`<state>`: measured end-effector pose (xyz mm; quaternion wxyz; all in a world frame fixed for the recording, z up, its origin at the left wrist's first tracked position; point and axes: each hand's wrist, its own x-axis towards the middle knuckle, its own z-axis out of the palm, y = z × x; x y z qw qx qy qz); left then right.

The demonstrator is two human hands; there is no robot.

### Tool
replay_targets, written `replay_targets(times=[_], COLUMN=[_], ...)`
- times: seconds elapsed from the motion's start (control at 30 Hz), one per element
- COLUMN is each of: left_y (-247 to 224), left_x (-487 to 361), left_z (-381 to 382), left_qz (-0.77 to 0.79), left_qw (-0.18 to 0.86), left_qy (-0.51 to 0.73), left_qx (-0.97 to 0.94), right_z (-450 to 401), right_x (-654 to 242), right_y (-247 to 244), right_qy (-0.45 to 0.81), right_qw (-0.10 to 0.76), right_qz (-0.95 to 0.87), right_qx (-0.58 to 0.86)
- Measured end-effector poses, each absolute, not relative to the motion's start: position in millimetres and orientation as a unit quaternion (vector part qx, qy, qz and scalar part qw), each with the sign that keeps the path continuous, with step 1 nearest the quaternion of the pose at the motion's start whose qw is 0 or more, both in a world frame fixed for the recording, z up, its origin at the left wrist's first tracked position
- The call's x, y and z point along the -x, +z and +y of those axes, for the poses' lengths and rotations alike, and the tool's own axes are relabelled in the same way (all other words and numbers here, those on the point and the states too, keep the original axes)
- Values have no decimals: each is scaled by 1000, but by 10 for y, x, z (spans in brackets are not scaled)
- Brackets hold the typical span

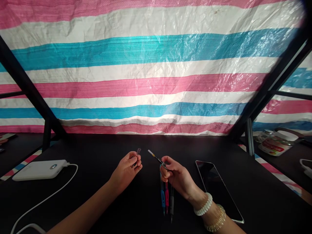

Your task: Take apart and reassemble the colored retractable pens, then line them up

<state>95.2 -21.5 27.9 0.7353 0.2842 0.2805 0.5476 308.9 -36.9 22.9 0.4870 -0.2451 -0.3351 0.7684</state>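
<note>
My left hand (128, 167) is closed around a short clear tube that looks like a pen barrel (138, 151), its open end pointing up. Between the thumb and fingers of my right hand (172, 167) is a thin pen refill (154, 155) with a whitish end, a yellowish band and a dark section. The refill slants up toward the left hand, and a gap separates it from the tube. Below my right hand lie a blue pen (162, 198), a pink pen (167, 197) and a black pen (172, 203), side by side; their upper ends are partly hidden by the hand.
On the left a white power bank (39, 170) lies with a white cable (62, 185) plugged in. A dark-screened phone (219, 190) rests beside my right wrist. Black frame bars (34, 78) stand at both sides, and a striped plastic sheet (151, 74) hangs behind the black table (97, 149).
</note>
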Motion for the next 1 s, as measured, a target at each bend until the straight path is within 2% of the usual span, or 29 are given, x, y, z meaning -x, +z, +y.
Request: replay_targets(times=[0.27,0.43,0.73,1.0], left_y=[242,231,119,208], left_x=[-953,-946,-935,-952], left_z=[-210,-190,-149,-183], left_qz=[292,304,308,315], left_qw=[716,691,710,711], left_qy=[536,553,554,540], left_qx=[-338,-353,-307,-323], right_z=[-363,-352,-321,-331], right_x=[-3108,-3121,-3132,-3131], right_y=[254,256,267,266], right_qy=[766,746,685,668], right_qw=[482,520,589,603], right_qz=[-350,-336,-303,-314], right_qx=[244,247,304,303])
